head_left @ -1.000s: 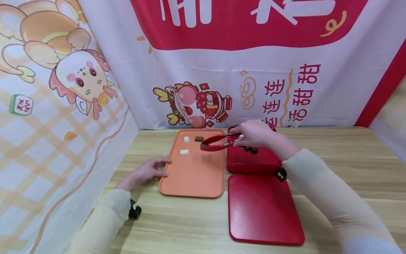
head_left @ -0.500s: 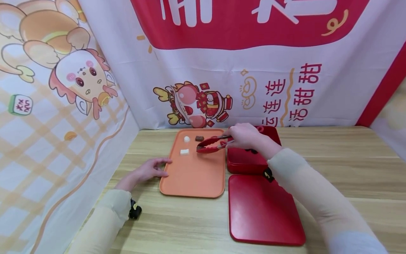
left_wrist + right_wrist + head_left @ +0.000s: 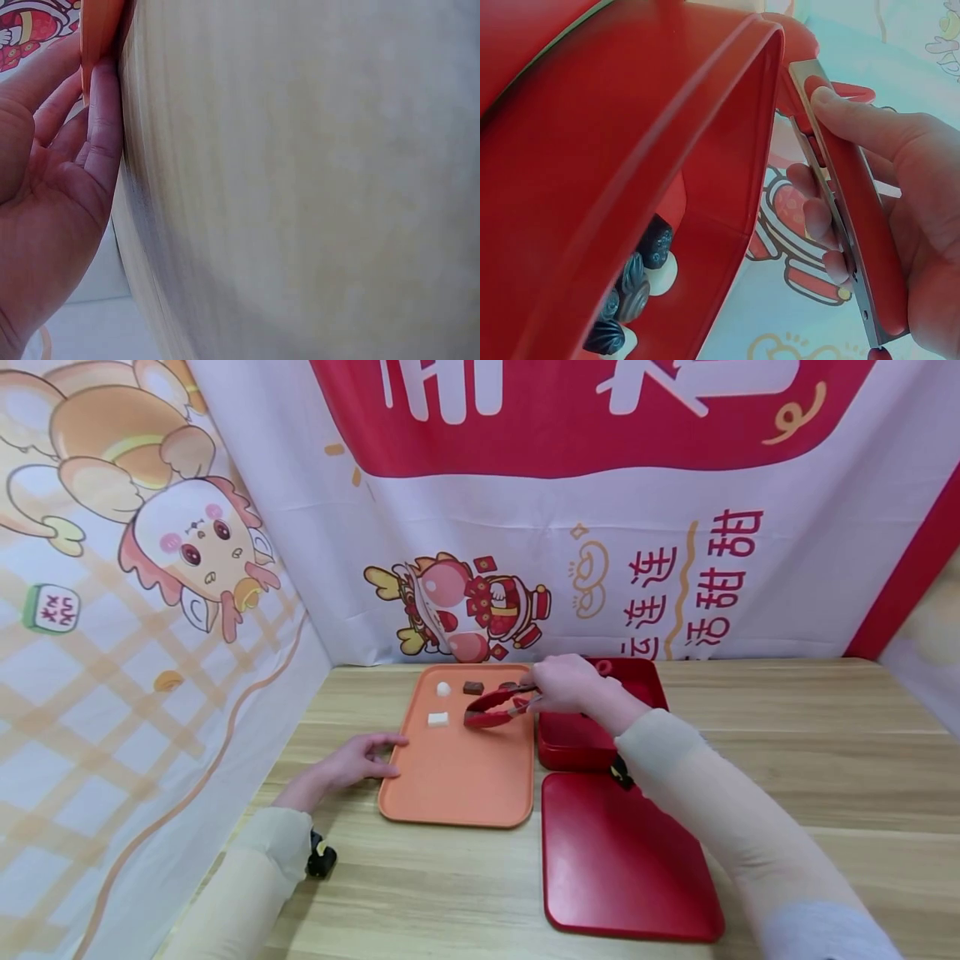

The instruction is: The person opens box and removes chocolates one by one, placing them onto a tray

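My right hand (image 3: 562, 683) grips red-and-steel tongs (image 3: 495, 706), whose tips hang low over the orange tray (image 3: 457, 785). A small dark piece shows at the tips; I cannot tell whether it is held. On the tray, a white round candy (image 3: 443, 689), a brown chocolate (image 3: 473, 688) and a white square piece (image 3: 438, 719) lie left of the tongs. Another dark chocolate (image 3: 508, 686) is partly hidden behind them. My left hand (image 3: 360, 762) holds the tray's left rim, thumb on one side and fingers (image 3: 105, 120) on the other in the left wrist view.
Beside the tray stands a deep red box (image 3: 573, 752), partly covered by my right arm. Dark shell-like chocolates (image 3: 634, 289) and white pieces lie inside it. Its flat red lid (image 3: 630, 860) lies in front on the wooden table (image 3: 435, 893). A printed cloth (image 3: 480, 510) hangs behind.
My right hand has moved left and the tongs' tips have shifted slightly left and lower over the tray. A dark chocolate now shows behind the tongs. My left hand has stayed put.
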`<state>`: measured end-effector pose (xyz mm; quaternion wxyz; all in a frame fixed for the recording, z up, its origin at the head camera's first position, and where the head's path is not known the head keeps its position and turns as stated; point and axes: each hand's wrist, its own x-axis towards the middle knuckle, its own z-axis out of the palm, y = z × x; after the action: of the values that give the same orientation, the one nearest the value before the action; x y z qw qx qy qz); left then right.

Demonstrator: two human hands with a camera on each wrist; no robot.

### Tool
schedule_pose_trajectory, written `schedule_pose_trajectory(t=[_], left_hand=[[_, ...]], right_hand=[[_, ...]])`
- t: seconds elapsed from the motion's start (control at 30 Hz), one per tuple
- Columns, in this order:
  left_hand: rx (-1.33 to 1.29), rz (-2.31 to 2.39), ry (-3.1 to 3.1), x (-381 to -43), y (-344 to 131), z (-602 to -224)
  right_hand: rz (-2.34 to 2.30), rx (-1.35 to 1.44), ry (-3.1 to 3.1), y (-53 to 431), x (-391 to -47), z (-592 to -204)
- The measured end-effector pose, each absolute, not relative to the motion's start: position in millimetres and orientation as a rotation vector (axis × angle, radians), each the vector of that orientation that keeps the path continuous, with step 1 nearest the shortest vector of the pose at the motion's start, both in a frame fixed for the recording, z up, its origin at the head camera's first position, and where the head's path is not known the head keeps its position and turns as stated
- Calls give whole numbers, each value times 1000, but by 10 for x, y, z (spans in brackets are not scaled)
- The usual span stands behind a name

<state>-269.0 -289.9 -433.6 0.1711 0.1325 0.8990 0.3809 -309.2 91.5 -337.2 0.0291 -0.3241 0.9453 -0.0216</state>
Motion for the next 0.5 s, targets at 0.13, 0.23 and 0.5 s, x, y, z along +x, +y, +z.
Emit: schedule_pose_trajectory(t=[0.13, 0.23, 0.5], left_hand=[[370, 1086, 2550, -2695, -2899, -4342], [374, 1087, 2552, -2696, -2899, -4341], [385, 1080, 2558, -2695, -2902, -4342]], right_hand=[[-65, -983, 2910, 894, -3093, -3388], [-69, -964, 2906, 884, -3099, -3399], [-89, -936, 2897, 868, -3105, -3422]])
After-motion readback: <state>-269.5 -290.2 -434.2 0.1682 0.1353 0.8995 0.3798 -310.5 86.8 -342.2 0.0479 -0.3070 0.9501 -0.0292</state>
